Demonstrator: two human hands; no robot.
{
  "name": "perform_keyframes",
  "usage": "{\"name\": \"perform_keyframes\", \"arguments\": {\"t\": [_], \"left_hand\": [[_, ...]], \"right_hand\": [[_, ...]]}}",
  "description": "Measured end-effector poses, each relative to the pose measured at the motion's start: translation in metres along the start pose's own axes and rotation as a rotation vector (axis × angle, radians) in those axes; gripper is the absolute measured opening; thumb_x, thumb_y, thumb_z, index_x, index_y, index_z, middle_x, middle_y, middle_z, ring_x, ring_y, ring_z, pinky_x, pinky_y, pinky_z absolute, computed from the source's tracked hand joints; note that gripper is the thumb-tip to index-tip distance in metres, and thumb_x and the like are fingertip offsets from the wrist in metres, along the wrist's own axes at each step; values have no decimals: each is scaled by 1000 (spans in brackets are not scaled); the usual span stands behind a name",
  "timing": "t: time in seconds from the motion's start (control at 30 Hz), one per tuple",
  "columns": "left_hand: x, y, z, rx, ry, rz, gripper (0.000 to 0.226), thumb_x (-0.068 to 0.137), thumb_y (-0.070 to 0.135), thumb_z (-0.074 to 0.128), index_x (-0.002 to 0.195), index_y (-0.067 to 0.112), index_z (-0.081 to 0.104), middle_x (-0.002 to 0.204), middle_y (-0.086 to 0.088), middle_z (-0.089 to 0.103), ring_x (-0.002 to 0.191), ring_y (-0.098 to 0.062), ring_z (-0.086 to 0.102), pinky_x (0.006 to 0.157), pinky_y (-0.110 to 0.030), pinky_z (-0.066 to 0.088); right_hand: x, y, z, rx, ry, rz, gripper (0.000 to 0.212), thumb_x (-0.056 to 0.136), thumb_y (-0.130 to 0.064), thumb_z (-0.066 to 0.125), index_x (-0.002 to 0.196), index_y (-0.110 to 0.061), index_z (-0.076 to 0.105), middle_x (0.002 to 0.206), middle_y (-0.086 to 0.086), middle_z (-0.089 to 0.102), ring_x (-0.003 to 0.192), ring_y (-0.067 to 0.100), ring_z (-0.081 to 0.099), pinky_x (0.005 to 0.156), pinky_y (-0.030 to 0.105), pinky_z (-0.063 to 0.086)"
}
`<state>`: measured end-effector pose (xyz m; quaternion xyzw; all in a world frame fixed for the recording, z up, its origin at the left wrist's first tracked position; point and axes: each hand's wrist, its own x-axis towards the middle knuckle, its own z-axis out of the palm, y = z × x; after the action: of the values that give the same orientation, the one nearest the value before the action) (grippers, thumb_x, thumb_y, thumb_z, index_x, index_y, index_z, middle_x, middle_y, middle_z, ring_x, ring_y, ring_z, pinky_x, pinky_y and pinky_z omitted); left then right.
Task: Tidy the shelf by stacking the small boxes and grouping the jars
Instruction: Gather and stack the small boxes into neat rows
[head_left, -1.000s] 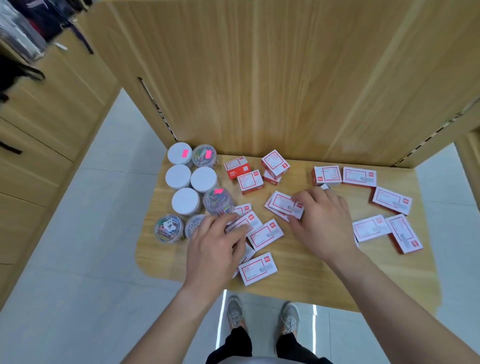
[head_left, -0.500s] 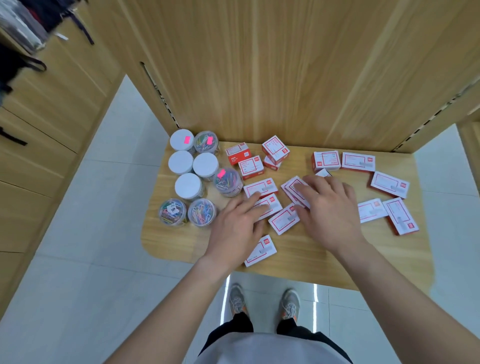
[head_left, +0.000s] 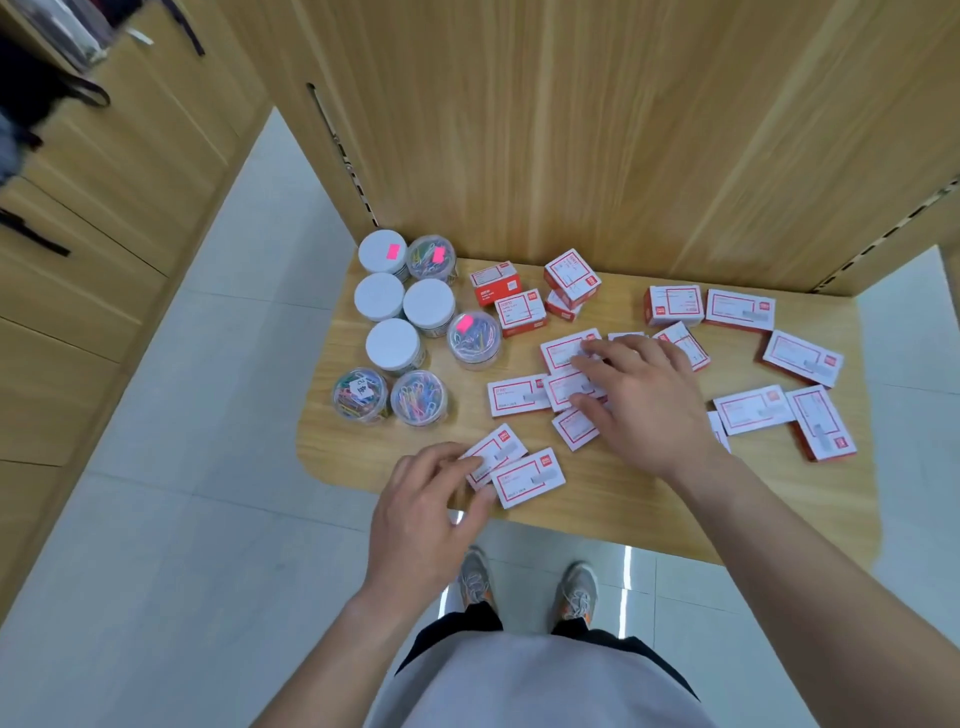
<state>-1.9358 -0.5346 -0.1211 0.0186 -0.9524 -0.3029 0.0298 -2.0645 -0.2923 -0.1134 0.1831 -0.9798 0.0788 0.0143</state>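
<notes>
Lying near the front edge of the shelf (head_left: 597, 499), a small box (head_left: 501, 449) is pinched by the left hand (head_left: 421, 514), its long axis slanting from near-left to far-right. Other boxes (head_left: 519, 397) mid-shelf are pressed by the flat, straight-fingered right hand (head_left: 644, 410); jars (head_left: 395, 345) are grouped at the left

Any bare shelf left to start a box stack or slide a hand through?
Two patches: front-right shelf, in front of the rightmost boxes; front-left corner, before the clear jars, beside the left hand. Crowded: the middle boxes under the right hand, and the white-lidded jars back-left.
</notes>
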Motion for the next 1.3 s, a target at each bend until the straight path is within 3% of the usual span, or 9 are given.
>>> {"name": "perform_keyframes", "arguments": {"t": [0.13,0.23,0.37,0.47,0.6,0.7,0.93,1.13,1.3], "left_hand": [[1,12,13,-32,-35,-14,38,84,54,60,116,33,67,124,14,54,107,-11,50,88,-24,44],[10,10,24,-90,-20,-2,31,83,37,71,113,27,69,126,14,56,110,-11,53,94,-24,43],[17,16,35,-185,-45,64,37,82,25,77,118,25,68,131,14,58,120,-8,54,103,-26,42],[23,15,30,-191,-17,84,38,85,33,73,122,25,65,133,13,56,123,-7,52,102,-32,45],[39,13,24,163,-83,141,62,91,60,50,144,29,45,155,7,36,137,-15,32,112,-31,30],[40,16,32,284,-166,220,61,92,61,46,146,32,41,158,5,33,137,-20,34,109,-39,36],[22,29,43,247,-104,250,52,88,50,52,135,27,54,140,3,51,118,-21,50,92,-39,48],[26,44,43,195,-83,197,51,87,58,50,128,29,61,136,10,54,117,-20,48,92,-42,49],[27,61,54,278,-158,242,65,86,65,49,143,34,44,153,-1,35,135,-32,33,108,-46,36]], "right_hand": [[-1,-3,-2,31,45,96,40,91,-36,59,128,-20,62,131,1,61,123,31,49,103,48,35],[-14,-15,-8,189,155,51,38,91,-36,53,125,-22,62,127,0,63,116,30,54,95,45,42],[-53,-35,7,171,-6,-124,52,90,-50,54,137,-30,51,143,-4,50,126,25,47,103,45,37],[-70,-35,21,46,-51,-82,53,93,-55,47,142,-34,45,154,-8,39,136,24,40,108,46,30],[-76,-30,21,29,15,-51,46,95,-47,45,137,-29,52,149,-10,46,133,21,45,106,45,35],[-81,-22,19,43,60,-41,41,94,-38,50,132,-26,56,144,-6,52,128,24,50,102,43,38],[-100,7,8,56,94,288,53,89,-52,53,134,-24,54,143,7,50,127,33,45,100,48,41],[-105,23,2,113,108,327,53,88,-52,51,133,-24,54,140,5,50,125,30,46,99,47,43],[-78,44,-8,108,116,350,47,93,-45,45,137,-26,49,144,4,47,122,29,49,96,44,42]]}}
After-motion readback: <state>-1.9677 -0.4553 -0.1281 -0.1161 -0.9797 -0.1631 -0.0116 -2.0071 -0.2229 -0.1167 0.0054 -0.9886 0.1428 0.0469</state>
